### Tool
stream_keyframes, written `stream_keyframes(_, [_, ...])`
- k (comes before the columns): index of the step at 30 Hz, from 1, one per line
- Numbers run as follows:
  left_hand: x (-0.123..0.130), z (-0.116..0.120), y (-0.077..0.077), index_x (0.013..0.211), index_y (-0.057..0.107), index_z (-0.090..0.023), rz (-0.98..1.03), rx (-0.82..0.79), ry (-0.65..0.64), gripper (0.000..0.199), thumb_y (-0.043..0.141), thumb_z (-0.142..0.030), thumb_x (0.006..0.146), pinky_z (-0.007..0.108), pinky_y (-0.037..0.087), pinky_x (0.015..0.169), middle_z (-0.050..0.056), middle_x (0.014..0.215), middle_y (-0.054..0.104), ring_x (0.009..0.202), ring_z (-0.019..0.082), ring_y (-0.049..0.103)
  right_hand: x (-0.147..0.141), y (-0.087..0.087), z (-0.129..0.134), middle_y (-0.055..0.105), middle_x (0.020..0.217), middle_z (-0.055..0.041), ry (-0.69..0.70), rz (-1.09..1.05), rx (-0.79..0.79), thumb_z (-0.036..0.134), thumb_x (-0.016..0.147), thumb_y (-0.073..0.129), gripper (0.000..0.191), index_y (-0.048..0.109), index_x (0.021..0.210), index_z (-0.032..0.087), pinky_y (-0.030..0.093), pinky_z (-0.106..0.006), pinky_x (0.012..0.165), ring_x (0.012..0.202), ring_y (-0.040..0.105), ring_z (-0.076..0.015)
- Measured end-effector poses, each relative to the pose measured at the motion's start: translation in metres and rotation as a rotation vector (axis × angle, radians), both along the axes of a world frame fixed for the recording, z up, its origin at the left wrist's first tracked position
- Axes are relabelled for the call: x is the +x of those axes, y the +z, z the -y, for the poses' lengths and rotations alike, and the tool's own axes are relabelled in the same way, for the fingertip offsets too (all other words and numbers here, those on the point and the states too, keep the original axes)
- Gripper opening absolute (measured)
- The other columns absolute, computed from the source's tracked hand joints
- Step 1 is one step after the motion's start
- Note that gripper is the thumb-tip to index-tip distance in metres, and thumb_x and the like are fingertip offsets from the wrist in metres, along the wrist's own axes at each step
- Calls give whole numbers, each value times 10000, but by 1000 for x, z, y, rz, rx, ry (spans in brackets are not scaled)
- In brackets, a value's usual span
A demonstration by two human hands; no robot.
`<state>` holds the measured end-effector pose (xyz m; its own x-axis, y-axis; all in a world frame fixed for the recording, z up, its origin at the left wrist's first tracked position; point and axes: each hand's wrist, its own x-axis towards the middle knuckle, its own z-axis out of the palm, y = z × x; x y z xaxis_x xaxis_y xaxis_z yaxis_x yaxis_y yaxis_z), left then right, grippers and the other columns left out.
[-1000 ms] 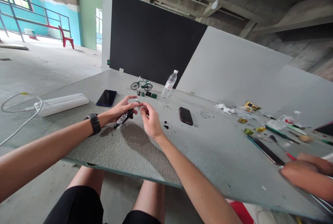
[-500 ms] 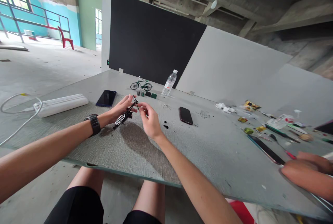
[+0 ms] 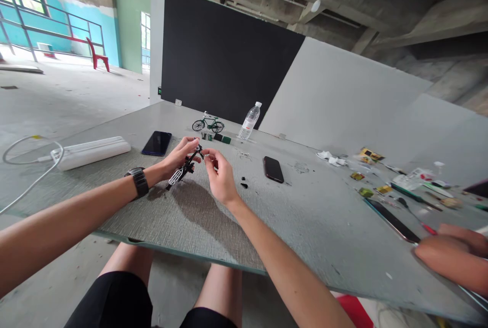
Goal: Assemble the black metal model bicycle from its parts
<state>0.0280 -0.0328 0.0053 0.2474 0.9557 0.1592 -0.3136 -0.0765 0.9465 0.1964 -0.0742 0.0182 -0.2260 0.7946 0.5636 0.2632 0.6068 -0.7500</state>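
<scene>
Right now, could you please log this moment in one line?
left hand: holding slim black-and-silver assembly | right hand: fingertips near its upper end | beyond: small green bicycle model, clear plastic bottle

No text legible (bottle label (image 3: 248,124) too small).

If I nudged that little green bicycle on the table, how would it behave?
The bicycle would probably roll or tip, since it stands on two narrow wheels. Its thin frame suggests it's light, and the slim handlebars might bend.
</scene>
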Motion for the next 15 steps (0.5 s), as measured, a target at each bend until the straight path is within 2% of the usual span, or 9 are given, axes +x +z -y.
stream_keyframes(5, [3,5,2,1228,466,-254,3,31,43,570,666,-614,834,229,516,505,48,996,592,770,175,642,-2,0,1,686,991,-55,6,-3,-4,315,983,500,193,637,1079,220,505,-291,722,809,628,-161])
stream_keyframes(15, [8,15,11,1231,443,-235,-39,51,112,548,665,-567,856,203,473,473,21,855,577,687,148,600,-4,2,4,687,994,-51,0,-16,-3,312,987,490,180,622,1057,212,498,-287,711,742,600,-143])
